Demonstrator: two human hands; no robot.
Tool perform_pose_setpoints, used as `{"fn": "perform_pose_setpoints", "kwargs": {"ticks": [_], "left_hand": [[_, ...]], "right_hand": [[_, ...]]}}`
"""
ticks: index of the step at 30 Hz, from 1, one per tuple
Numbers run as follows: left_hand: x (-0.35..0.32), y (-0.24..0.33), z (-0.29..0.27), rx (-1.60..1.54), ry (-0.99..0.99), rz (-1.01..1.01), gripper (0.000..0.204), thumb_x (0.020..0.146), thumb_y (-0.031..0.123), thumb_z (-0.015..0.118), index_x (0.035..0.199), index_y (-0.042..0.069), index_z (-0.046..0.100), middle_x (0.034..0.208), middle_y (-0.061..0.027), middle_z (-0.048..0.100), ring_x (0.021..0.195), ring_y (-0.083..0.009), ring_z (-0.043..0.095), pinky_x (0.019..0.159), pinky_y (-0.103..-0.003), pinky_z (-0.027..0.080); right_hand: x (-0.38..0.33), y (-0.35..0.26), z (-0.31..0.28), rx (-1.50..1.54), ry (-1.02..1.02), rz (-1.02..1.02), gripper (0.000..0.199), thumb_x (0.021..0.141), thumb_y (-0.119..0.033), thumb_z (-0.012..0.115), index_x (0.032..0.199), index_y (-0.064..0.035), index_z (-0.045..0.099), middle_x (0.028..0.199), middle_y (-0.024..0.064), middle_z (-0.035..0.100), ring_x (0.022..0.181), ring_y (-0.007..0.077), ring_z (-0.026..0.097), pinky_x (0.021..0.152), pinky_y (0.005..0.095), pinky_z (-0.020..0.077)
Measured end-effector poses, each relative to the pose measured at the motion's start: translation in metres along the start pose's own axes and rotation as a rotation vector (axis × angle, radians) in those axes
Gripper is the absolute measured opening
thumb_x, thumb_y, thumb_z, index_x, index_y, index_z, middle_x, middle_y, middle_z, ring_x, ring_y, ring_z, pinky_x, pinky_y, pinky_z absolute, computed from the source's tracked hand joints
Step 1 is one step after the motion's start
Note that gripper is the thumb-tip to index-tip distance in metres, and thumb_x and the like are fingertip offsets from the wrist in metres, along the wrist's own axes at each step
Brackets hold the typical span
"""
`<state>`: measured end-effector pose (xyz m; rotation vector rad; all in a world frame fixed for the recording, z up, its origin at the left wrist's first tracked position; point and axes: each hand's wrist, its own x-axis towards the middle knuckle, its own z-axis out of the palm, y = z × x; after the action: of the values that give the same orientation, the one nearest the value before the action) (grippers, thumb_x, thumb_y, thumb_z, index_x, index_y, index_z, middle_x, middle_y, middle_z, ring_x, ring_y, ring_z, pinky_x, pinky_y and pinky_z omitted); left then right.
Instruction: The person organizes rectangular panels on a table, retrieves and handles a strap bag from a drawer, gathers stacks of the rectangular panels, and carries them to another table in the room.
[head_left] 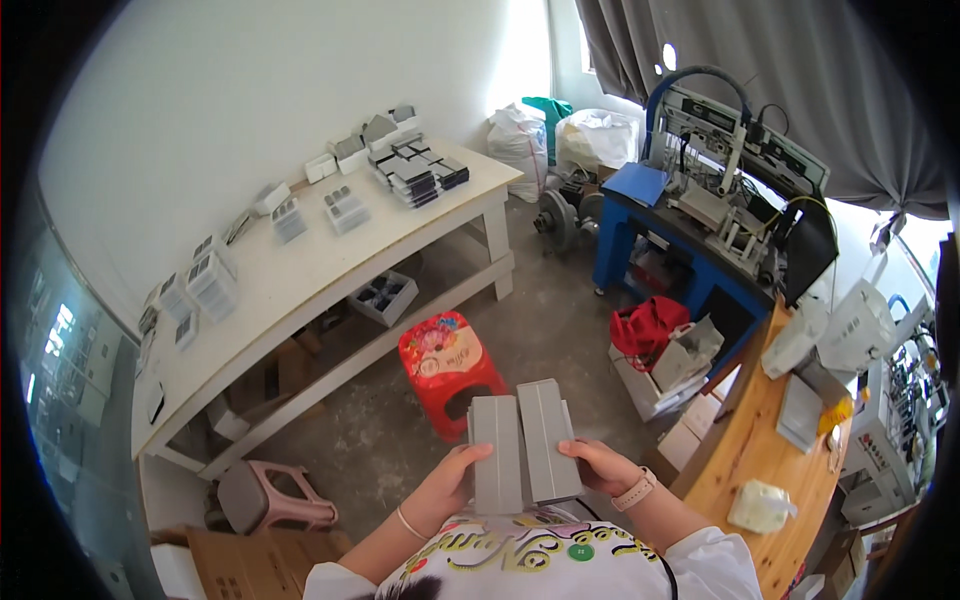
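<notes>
My left hand (460, 476) grips the side of a long grey rectangular piece (496, 450), its thumb lying on the top face. A second grey rectangular piece (547, 440) is held by my right hand (601, 466), also with the thumb on top. Both pieces are held side by side in front of my body, with a narrow gap that widens toward the near end. Edges of more grey pieces show beneath each one, so they look like small stacks; how many is hidden. Most of my fingers are out of sight underneath.
A red plastic stool (450, 370) stands just ahead. The white table (300, 275) at left carries clear boxes (211, 285) and stacked grey and black pieces (415, 170). At right are a machine on a blue bench (640, 225) and a wooden table (760, 470).
</notes>
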<state>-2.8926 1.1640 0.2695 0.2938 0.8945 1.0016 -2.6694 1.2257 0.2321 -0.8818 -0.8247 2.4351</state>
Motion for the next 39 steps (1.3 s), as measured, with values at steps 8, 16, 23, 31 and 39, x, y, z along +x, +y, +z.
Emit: {"fn": "perform_pose_setpoints", "kwargs": {"ticks": [8,16,23,31,39], "left_hand": [[0.161,0.122,0.032,0.051,-0.063,-0.08,0.043,0.076,0.021,0.055,0.112,0.0,0.044,0.106,-0.0119,0.052,0.098,-0.0237,0.05,0.086,-0.037,0.039],[0.328,0.199,0.058,-0.096,-0.012,0.009,0.037,0.076,0.019,0.056,0.104,-0.003,0.05,0.101,-0.0113,0.056,0.092,-0.0233,0.053,0.083,-0.036,0.041],[0.44,0.277,0.087,-0.169,0.072,0.096,0.039,0.074,0.021,0.058,0.103,-0.003,0.05,0.1,-0.0104,0.056,0.09,-0.0218,0.053,0.082,-0.033,0.042],[0.574,0.367,0.067,-0.239,0.098,0.175,0.039,0.073,0.021,0.06,0.102,-0.003,0.051,0.098,-0.0107,0.056,0.089,-0.02,0.054,0.079,-0.032,0.043],[0.681,0.47,0.052,-0.316,0.191,0.244,0.042,0.073,0.021,0.06,0.105,-0.004,0.047,0.099,-0.0118,0.055,0.089,-0.0198,0.054,0.08,-0.033,0.043]], "right_hand": [[0.1,-0.143,-0.051,0.074,0.062,-0.048,0.053,0.077,-0.028,0.057,0.113,0.0071,0.04,0.108,0.0126,0.051,0.097,0.0184,0.051,0.085,0.0305,0.0403],[0.213,-0.308,-0.134,-0.038,-0.005,0.055,0.058,0.076,-0.028,0.06,0.116,0.0069,0.037,0.115,0.0126,0.047,0.104,0.0192,0.046,0.09,0.031,0.035],[0.319,-0.43,-0.195,-0.142,-0.06,0.156,0.06,0.075,-0.028,0.061,0.116,0.0081,0.036,0.112,0.0145,0.048,0.101,0.0198,0.049,0.086,0.031,0.0397],[0.452,-0.542,-0.234,-0.221,-0.089,0.188,0.062,0.074,-0.027,0.062,0.116,0.009,0.035,0.113,0.0158,0.047,0.102,0.0207,0.048,0.087,0.0314,0.0388],[0.601,-0.64,-0.268,-0.272,-0.172,0.268,0.056,0.075,-0.029,0.06,0.114,0.0061,0.041,0.113,0.0128,0.048,0.103,0.02,0.047,0.089,0.0327,0.0353]]}}
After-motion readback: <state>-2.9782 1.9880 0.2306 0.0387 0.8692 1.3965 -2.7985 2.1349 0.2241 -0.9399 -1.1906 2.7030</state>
